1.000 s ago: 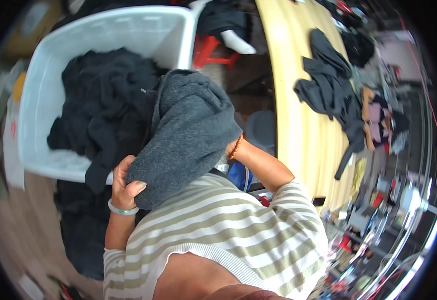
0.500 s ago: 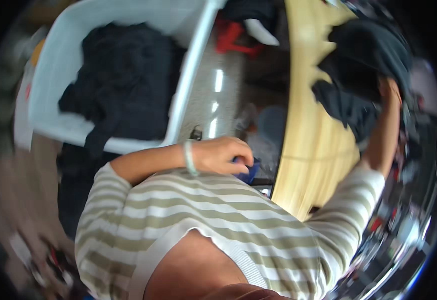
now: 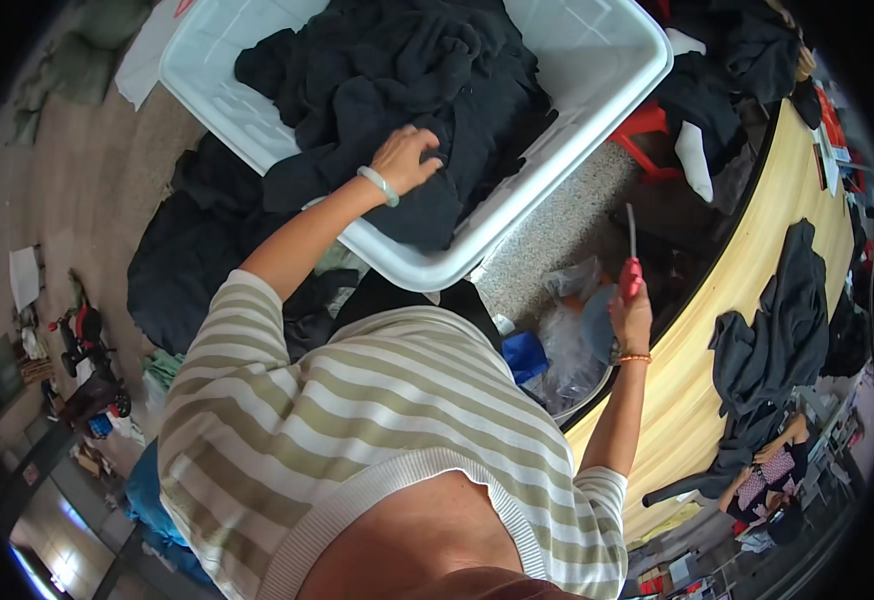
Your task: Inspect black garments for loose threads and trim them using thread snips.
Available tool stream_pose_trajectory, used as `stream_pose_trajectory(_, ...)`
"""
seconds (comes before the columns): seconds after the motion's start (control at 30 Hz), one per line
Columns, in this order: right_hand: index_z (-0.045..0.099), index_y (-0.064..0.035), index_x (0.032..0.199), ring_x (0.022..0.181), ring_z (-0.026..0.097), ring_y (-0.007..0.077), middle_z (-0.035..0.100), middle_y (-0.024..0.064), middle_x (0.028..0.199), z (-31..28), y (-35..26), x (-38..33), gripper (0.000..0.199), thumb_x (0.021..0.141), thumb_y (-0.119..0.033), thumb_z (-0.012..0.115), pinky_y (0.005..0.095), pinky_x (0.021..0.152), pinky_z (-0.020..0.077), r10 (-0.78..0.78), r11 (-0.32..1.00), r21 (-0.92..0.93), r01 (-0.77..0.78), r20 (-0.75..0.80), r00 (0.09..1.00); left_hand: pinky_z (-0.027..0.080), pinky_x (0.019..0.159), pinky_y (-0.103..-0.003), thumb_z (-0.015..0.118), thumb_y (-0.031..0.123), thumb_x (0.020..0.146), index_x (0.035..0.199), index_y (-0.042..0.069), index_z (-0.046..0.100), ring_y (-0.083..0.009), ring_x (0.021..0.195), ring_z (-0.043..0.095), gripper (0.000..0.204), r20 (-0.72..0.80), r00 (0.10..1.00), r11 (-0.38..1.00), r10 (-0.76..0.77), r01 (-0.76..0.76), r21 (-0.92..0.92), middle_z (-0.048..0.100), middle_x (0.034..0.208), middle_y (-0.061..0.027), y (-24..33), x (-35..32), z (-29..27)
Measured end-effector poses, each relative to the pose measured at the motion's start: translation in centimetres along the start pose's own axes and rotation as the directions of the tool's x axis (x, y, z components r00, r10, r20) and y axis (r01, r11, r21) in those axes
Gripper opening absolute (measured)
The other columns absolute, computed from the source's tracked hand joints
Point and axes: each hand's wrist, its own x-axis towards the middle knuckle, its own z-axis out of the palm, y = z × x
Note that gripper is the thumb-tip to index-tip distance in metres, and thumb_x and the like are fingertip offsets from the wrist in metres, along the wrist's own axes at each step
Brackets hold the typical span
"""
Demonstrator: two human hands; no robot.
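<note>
- Head view, nearest: a striped green-and-cream top fills the lower middle, both forearms reaching up from it.
- Right hand (image 3: 633,318), wearing an orange bracelet, is clamped around the red handle of a thin-bladed tool (image 3: 632,262), blade pointing up, above a clear plastic bag (image 3: 569,340) and just beside the yellow table (image 3: 757,300) edge.
- Left hand (image 3: 407,158), a pale bangle on the wrist, has its fingers curled into the dark clothes (image 3: 397,90) heaped in the white laundry basket (image 3: 597,60).
- More dark garments (image 3: 772,340) lie on the table farther right.
- Another dark pile (image 3: 187,260) sits on the floor left of the basket.
</note>
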Motion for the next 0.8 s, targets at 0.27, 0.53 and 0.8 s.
stream_pose_trajectory(0.27,0.046,-0.0108,0.131,0.092,0.063,0.0425,0.064,0.0256,0.099,-0.6,-10.7,-3.6,0.043,0.090,-0.020,0.058,0.0452,0.076,0.0504,-0.008,0.997,-0.073,0.015,0.097,0.995,0.027,0.106,-0.050,0.065,0.019,0.083,0.144,0.016,0.033,-0.0339,0.133,0.035,0.069,-0.072,0.996,0.893,-0.061,0.087,0.442,0.039,0.142,-0.0153,-9.8,10.6,5.0)
stream_pose_trajectory(0.53,0.046,-0.0139,0.131,0.094,0.064,0.0407,0.065,0.0218,0.102,-0.1,-16.1,-5.0,0.043,0.090,-0.010,0.058,0.0412,0.079,0.0526,-0.052,0.997,-0.048,0.059,0.132,0.990,0.048,0.086,-0.043,0.057,0.022,0.085,0.111,0.006,0.062,-0.0346,0.093,0.064,0.031,0.048,0.993,0.977,-0.108,0.097,0.188,0.068,0.099,-0.0164,-15.2,15.0,1.5)
stream_pose_trajectory(0.8,0.047,-0.0111,0.127,0.091,0.064,0.0403,0.065,0.0221,0.099,1.5,-20.4,-3.5,0.040,0.089,-0.010,0.059,0.0409,0.075,0.0526,-0.239,0.971,0.022,0.238,0.105,0.965,0.049,0.096,-0.042,0.065,0.027,0.089,0.122,-0.001,0.055,-0.0299,0.107,0.061,0.045,0.315,0.787,-0.312,-0.531,0.164,-0.936,0.059,0.123,-0.0135,-13.0,3.6,-12.1)
